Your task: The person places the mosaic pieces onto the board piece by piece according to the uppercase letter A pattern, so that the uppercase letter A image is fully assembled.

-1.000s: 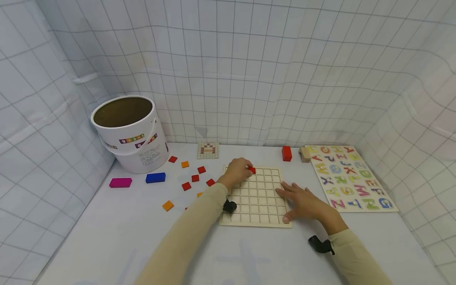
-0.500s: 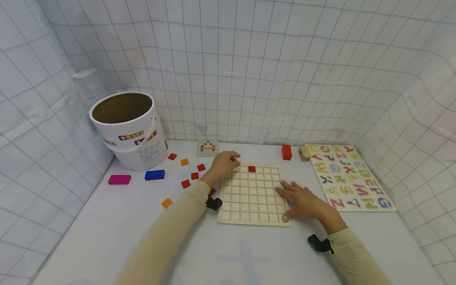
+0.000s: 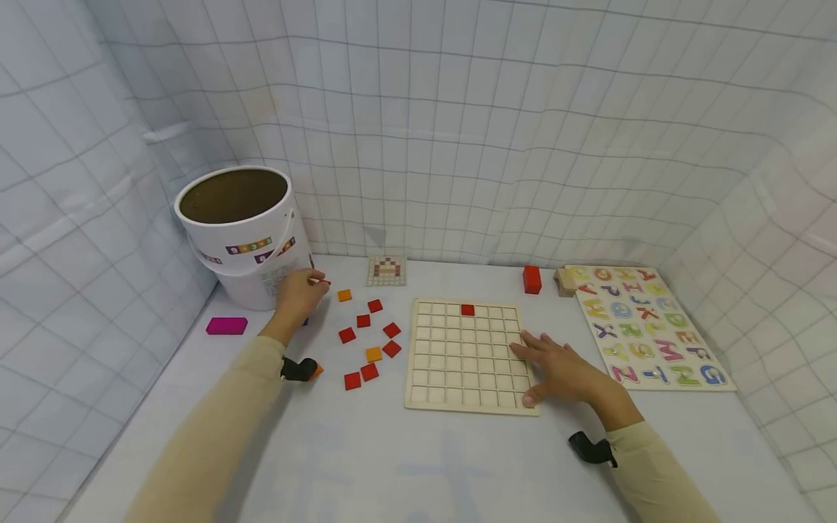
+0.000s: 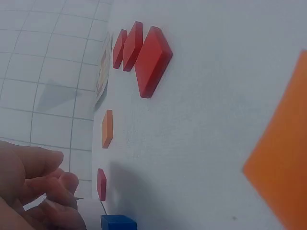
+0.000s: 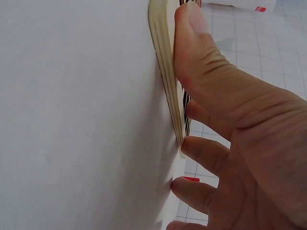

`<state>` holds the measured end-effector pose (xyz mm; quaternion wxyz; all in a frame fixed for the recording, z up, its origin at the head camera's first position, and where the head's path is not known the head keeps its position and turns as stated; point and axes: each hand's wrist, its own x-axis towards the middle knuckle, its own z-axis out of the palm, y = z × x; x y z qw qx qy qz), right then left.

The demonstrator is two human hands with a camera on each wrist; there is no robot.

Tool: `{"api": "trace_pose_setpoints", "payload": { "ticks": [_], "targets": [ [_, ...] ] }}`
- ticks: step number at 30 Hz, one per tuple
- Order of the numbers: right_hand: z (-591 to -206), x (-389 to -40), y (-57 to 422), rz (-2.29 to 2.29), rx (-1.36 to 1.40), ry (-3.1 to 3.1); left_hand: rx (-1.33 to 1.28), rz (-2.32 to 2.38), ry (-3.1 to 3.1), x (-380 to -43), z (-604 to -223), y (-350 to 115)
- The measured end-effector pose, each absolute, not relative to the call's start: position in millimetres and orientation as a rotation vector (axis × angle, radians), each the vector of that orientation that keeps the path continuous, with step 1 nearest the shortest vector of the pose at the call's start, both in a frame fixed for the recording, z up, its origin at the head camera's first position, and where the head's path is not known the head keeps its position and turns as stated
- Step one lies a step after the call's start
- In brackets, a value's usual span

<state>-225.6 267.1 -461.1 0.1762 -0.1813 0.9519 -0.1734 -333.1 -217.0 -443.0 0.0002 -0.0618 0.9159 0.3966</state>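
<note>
My left hand [image 3: 299, 294] is beside the white bucket, loosely curled over a small red square tile [image 4: 101, 184] on the table. In the left wrist view a gap shows between the fingertips and that tile. My right hand [image 3: 558, 372] rests with spread fingers on the right edge of a pale wooden grid board [image 3: 472, 411]. In the right wrist view its thumb [image 5: 192, 43] lies along the board's edge. One red tile [image 3: 467, 310] sits in the board's far row. Several red tiles [image 3: 363, 320] and orange tiles [image 3: 373, 354] lie scattered left of the board.
The white bucket [image 3: 251, 240] stands at the back left, with a magenta block [image 3: 227, 326] and a blue block [image 4: 118, 223] near it. A small pattern card [image 3: 386, 271] lies at the back. Behind the right hand are a red block [image 3: 532, 280], a wooden block [image 3: 565, 282] and an alphabet board [image 3: 654, 330].
My left hand has let go of the red tile in the board's far row and moved left to the tile by the bucket. The right hand has stayed at the board's edge.
</note>
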Motion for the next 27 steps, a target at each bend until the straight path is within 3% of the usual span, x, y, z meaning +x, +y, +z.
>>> {"api": "trace_pose_setpoints", "payload": {
  "ticks": [9,27],
  "targets": [
    [-460.2,-224.0,269.4,-0.530,-0.518,2.695,-0.261,1.085,2.831,-341.6,-446.0,-213.9],
    [-459.9,-222.9,269.4,-0.525,-0.553,2.700,-0.125,0.911,2.847,-344.2,-446.7,-214.8]
  ]
}}
